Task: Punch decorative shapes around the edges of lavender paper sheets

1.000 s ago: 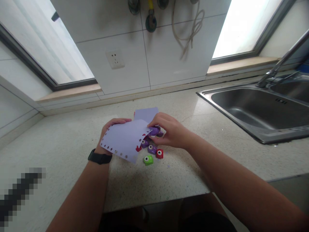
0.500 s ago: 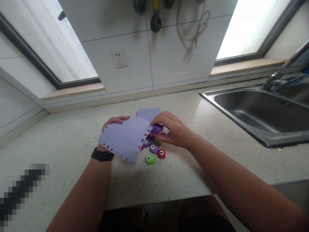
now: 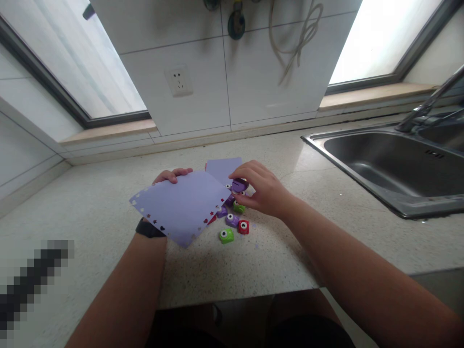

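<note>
My left hand [image 3: 172, 176] grips a sheet of lilac paper [image 3: 184, 203] from below, thumb on its far edge. Small shapes such as hearts and stars are cut through along the sheet's borders. Between the thumb and fingers of my right hand [image 3: 259, 186] sits a purple craft punch [image 3: 239, 185], just off the sheet's right corner. Under and beside that hand lie several more punches, among them a purple punch [image 3: 232, 220], a red punch [image 3: 244, 227] and a green punch [image 3: 226, 236]. Behind the held sheet lies more lilac paper [image 3: 224, 167], with a sliver of red at its edge.
A steel sink [image 3: 362, 159] with a tap [image 3: 416, 116] is set into the speckled counter [image 3: 275, 261] at the right. A tiled wall with a socket [image 3: 179, 81] and a hanging cable [image 3: 300, 41] rises behind. Tiny paper scraps lie near the punches.
The paper has turned and its near corner has swung left. The purple punch, over the sheet's edge before, is now apart from it in my right hand.
</note>
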Motion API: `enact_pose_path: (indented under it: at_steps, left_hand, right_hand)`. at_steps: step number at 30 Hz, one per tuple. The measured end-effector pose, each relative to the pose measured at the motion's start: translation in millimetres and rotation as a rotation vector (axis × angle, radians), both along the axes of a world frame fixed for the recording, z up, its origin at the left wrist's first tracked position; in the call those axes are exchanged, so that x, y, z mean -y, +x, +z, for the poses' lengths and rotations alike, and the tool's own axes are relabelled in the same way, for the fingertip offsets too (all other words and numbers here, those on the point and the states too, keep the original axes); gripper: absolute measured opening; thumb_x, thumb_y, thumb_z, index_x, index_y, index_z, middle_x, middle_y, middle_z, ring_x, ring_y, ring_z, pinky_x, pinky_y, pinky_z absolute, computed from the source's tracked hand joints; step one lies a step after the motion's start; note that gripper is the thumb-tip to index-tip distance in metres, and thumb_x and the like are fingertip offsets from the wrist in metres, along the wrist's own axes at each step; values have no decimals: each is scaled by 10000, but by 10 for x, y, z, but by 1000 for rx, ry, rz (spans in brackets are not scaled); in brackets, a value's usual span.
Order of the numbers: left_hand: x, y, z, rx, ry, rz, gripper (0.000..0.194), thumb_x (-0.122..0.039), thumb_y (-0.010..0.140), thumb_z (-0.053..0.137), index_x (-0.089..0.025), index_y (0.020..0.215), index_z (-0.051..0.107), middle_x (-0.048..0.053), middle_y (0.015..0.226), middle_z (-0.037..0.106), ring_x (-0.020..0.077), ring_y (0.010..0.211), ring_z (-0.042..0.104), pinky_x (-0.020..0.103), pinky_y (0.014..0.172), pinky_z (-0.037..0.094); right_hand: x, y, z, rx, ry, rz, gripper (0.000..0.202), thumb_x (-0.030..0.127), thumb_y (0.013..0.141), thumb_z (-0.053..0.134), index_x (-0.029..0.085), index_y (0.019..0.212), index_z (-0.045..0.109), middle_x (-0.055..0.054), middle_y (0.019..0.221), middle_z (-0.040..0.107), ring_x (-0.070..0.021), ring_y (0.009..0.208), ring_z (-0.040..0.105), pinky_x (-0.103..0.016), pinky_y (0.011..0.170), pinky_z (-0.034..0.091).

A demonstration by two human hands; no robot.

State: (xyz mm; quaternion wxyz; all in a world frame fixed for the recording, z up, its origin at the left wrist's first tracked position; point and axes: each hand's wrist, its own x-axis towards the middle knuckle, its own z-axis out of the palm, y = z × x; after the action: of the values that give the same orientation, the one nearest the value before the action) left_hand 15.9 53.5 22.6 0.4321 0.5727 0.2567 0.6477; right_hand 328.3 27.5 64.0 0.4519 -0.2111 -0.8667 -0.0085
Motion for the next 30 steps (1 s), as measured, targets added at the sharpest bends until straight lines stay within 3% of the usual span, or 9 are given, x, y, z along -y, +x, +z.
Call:
enact_pose_path:
  at_steps: [4, 9, 13, 17, 19, 21, 26, 30]
  left_hand:
    - [32, 40, 9, 46, 22, -57, 543, -744, 630, 837, -275, 759, 594, 88, 1054, 722, 332, 1204, 656, 493, 1042, 531]
    - [72, 83, 41, 37, -18, -72, 560, -758, 605, 843, -274, 740, 597, 87, 1018, 716, 334, 1168, 659, 498, 1028, 534]
    - [61, 85, 44, 62, -34, -90, 495, -709, 642, 844, -277, 742, 623, 76, 1012, 727, 316, 1152, 673, 488, 1039, 536]
    - [99, 89, 100, 26, -112, -144, 429, -593, 632, 891, -246, 796, 700, 82, 1035, 766, 322, 1021, 719, 435, 862, 607]
    - [139, 115, 136, 47, -236, -62, 283, -442, 738, 844, -240, 911, 744, 63, 1092, 778, 270, 926, 733, 368, 749, 607]
    - [167, 152, 157, 96, -277, 13, 209, -327, 744, 814, -223, 918, 761, 55, 1030, 789, 225, 877, 732, 329, 753, 601]
    - [131, 235, 145, 207, -292, 94, 220, -294, 719, 849, -207, 902, 763, 19, 871, 768, 166, 765, 695, 272, 679, 571]
    - [113, 299, 171, 264, -355, 118, 237, -206, 702, 869, -218, 908, 752, -14, 893, 767, 134, 761, 682, 258, 715, 583]
  right_hand:
    - [7, -4, 0, 26, -20, -20, 306, 133, 835, 671, 224, 1113, 583, -73, 1009, 688, -242, 937, 606, -383, 845, 498]
    - [4, -1, -9, 64, -87, -60, 244, 202, 854, 712, 204, 1057, 576, -68, 966, 680, -215, 870, 584, -346, 791, 463]
    - [5, 16, -1, 199, -200, -51, 185, 296, 940, 683, 200, 1085, 619, -74, 981, 700, -206, 849, 606, -326, 754, 440]
    - [5, 29, -2, 351, -330, -99, 186, 342, 978, 645, 203, 1102, 649, -71, 911, 715, -205, 774, 615, -311, 688, 400]
    - [-1, 30, -8, 378, -381, -141, 190, 358, 987, 627, 203, 1095, 646, -56, 845, 706, -195, 718, 597, -304, 662, 375]
    - [-8, 29, -7, 391, -419, -170, 202, 379, 1018, 577, 205, 1100, 639, -37, 786, 692, -183, 673, 576, -297, 647, 352]
    - [-15, 30, 33, 496, -430, -233, 335, 438, 1081, 446, 192, 1027, 667, -39, 767, 686, -169, 662, 553, -296, 656, 320]
    - [-24, 44, 57, 550, -398, -152, 325, 431, 1066, 506, 202, 966, 715, -61, 882, 700, -183, 789, 592, -296, 689, 340]
